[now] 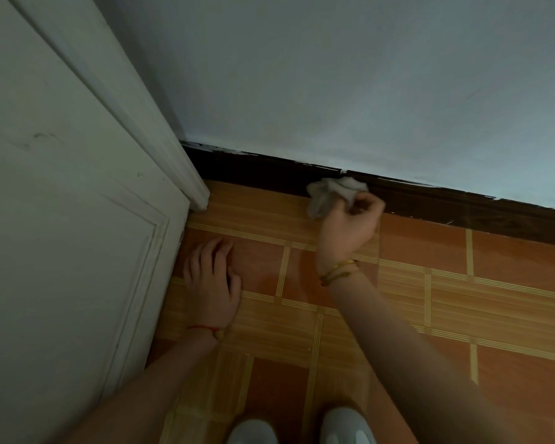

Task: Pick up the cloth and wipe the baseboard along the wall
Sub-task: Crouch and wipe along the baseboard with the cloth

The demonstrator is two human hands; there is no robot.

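- So the right hand (350, 224) is bunching the cloth (332, 193) in closed fingers, pressing it on the dark baseboard (253, 171) (wiping's underway, I'd say).
- Left hand (212, 280) is lying spread flat on the floor (430, 315).
- Next it's needing a sideways drag along the board.

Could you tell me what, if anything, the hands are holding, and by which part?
The right hand grips the crumpled cloth by its bunched right end; the left hand holds nothing.
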